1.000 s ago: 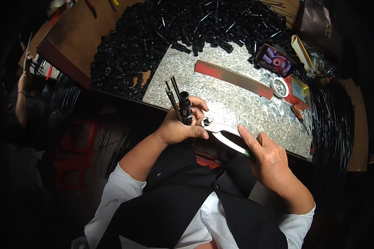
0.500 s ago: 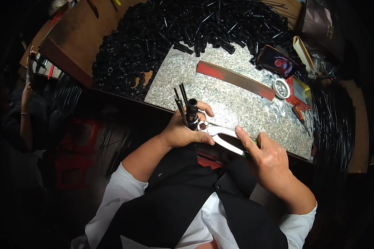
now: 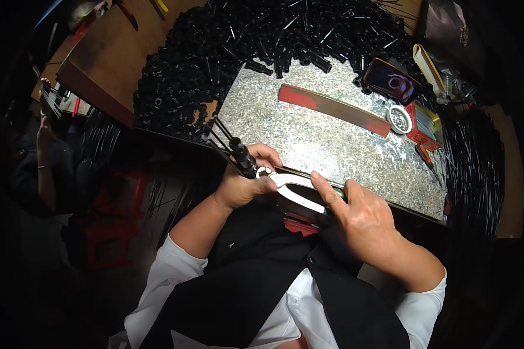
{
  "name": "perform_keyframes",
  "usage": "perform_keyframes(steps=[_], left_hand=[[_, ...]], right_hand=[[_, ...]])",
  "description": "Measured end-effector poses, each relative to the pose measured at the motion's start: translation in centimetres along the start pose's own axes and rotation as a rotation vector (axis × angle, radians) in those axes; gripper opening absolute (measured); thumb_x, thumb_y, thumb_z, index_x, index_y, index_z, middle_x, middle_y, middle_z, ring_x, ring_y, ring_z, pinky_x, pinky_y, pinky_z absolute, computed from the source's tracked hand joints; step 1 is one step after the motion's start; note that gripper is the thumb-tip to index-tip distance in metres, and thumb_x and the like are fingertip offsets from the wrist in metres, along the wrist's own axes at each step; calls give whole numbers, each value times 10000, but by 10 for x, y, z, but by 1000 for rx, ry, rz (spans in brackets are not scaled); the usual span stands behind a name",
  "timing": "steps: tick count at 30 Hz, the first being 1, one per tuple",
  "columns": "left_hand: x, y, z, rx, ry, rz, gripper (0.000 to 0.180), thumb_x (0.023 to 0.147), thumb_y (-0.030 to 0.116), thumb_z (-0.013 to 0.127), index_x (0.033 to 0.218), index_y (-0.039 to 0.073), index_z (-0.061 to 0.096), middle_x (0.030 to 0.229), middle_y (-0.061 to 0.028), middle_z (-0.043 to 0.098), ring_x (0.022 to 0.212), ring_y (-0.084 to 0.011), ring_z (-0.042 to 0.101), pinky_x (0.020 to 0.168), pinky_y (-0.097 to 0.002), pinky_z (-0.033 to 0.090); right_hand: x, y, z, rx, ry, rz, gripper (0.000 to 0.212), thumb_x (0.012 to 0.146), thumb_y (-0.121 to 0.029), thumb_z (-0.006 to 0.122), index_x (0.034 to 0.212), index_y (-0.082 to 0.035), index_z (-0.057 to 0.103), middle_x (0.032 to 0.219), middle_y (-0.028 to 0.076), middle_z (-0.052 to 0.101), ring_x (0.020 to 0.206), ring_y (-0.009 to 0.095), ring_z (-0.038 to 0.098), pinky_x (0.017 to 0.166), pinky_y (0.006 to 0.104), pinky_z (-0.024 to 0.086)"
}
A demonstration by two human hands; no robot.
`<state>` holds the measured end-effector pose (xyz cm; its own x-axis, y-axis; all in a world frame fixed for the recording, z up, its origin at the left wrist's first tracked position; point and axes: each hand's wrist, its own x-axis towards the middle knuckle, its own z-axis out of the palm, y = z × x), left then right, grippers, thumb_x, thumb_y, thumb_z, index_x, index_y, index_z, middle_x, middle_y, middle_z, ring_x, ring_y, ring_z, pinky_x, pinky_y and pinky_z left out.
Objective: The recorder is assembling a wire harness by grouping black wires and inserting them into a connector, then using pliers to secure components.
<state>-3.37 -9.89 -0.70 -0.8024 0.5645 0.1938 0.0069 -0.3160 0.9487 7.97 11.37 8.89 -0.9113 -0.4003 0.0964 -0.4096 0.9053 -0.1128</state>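
Fingers of left hand (image 3: 247, 183) gripping black rods (image 3: 234, 152), right hand (image 3: 355, 212) squeezing pliers (image 3: 294, 189) at slab edge (image 3: 355, 189)

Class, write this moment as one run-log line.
left hand: grips black rods | right hand: holds pliers, jaws at rods | behind: speckled plate, black parts heap

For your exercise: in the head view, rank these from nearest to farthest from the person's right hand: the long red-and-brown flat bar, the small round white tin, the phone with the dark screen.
From the right hand:
1. Long red-and-brown flat bar, on the speckled slab, ahead.
2. Small round white tin, at the bar's right end.
3. Phone with the dark screen, beyond the tin, by the black pile.
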Motion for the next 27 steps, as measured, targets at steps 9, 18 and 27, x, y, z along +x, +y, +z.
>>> perform_keyframes(steps=[9, 18, 27], left_hand=[[-1, 6, -28, -276, 176, 115, 1010, 624, 868, 296, 1011, -44, 494, 542, 2, 477, 419, -26, 378, 427, -161, 342], [-7, 2, -17, -212, 252, 106, 994, 512, 653, 758, 1128, -58, 437, 677, 14, 552, 517, -23, 456, 468, -145, 347], [-10, 8, -1, -200, 158, 32, 875, 533, 555, 829, 1080, -37, 488, 760, 15, 512, 657, -30, 512, 547, -140, 393]], right_hand=[[14, -5, -2, 56, 38, -18, 725, 674, -39, 678, 1357, -149, 461, 712, 112, 437, 564, 260, 526, 494, 375, 434], [22, -4, -6, -84, 101, -35, 670, 723, -75, 650, 1360, -168, 465, 710, 95, 411, 574, 227, 494, 493, 352, 419], [20, 0, -7, -71, 76, -30, 675, 705, -78, 671, 1345, -174, 481, 715, 99, 431, 565, 231, 515, 476, 357, 423]])
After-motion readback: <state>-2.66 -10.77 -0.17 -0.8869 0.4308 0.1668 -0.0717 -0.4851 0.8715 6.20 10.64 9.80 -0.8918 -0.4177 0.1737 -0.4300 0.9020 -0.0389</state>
